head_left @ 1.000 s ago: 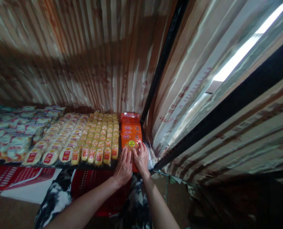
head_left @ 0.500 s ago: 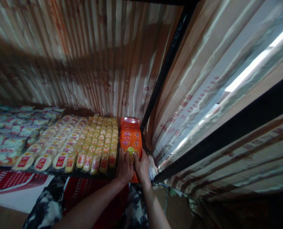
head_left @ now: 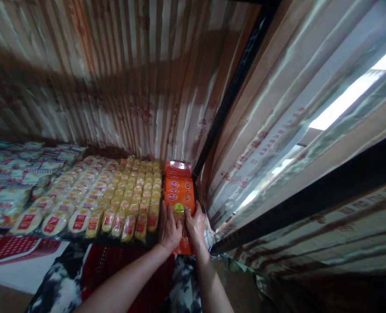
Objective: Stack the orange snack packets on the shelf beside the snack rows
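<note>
An orange snack packet (head_left: 179,209) with a yellow-green round label lies at the front of a row of overlapping orange packets (head_left: 179,182) at the shelf's right end. My left hand (head_left: 170,229) grips its left edge, the thumb lying across the top. On its right edge is my right hand (head_left: 196,224), thumb on top and fingers round the side. The packet's lower end shows between my wrists. Just left of my left hand stand rows of small yellow wrapped cakes (head_left: 136,204).
Further left are round wrapped cakes (head_left: 54,221) and white-green snack bags (head_left: 8,200). A black shelf post (head_left: 227,93) rises behind the orange row, and a black bar (head_left: 310,187) slants along the right. Printed sheeting (head_left: 140,78) hangs behind. A red basket (head_left: 114,274) sits below the shelf.
My hands stay on the orange packet's sides, and my left fingers have shifted slightly outward. The view has moved a little; the row itself looks the same.
</note>
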A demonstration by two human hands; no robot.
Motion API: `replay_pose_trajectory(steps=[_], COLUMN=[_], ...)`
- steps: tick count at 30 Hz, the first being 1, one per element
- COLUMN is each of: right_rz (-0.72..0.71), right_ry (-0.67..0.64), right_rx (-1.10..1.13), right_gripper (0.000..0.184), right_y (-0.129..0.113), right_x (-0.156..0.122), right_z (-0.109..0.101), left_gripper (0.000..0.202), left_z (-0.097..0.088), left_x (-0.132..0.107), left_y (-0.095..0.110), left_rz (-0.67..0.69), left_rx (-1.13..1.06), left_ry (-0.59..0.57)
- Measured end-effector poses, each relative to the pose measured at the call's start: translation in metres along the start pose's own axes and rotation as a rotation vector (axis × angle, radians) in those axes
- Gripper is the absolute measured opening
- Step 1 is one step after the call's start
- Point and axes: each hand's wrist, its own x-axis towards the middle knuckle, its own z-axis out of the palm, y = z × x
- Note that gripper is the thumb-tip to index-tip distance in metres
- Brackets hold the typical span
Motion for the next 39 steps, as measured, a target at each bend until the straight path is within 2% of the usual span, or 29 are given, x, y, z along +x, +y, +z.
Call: replay_pose_trajectory(steps=[5,10,13,18,20,32,39], right_rz=[0.025,0.045,0.037,0.128,0.137,0.221,0.204], right_ry=[-0.026,0.022,-0.028,-0.069,-0.083,-0.124,-0.107], right_rx=[-0.013,-0.027,-0.03,-0.095,-0.101,-0.051,0.062], right_gripper=[0.06,0.056,0.051,0.07,0.072,0.052,0.045], right_y=[0.004,0.001,-0.003,-0.002,-0.002,-0.012,-0.004], right_x=[0.009,0.021,0.03,0.04,0.042,0.05,0.056], right_z=[0.006,0.011,0.013,0.014,0.015,0.01,0.015], left_gripper=[0.074,0.077,0.079,0.074,0.073,0.076,0.075], left_z=[0.003,0.005,0.007,0.012,0.014,0.012,0.011], left_x=[0.002,0.001,0.003,0.014,0.018,0.017,0.017], left_y=[-0.004,-0.004,-0.004,-0.006,-0.007,-0.011,-0.011], left_rz=[-0.039,-0.015,-0.007,-0.03,-0.048,-0.035,-0.046], left_rx=[-0.01,-0.015,-0.009,-0.074,-0.092,-0.105,-0.116], left_ry=[0.024,0.06,0.076,0.115,0.129,0.142,0.124])
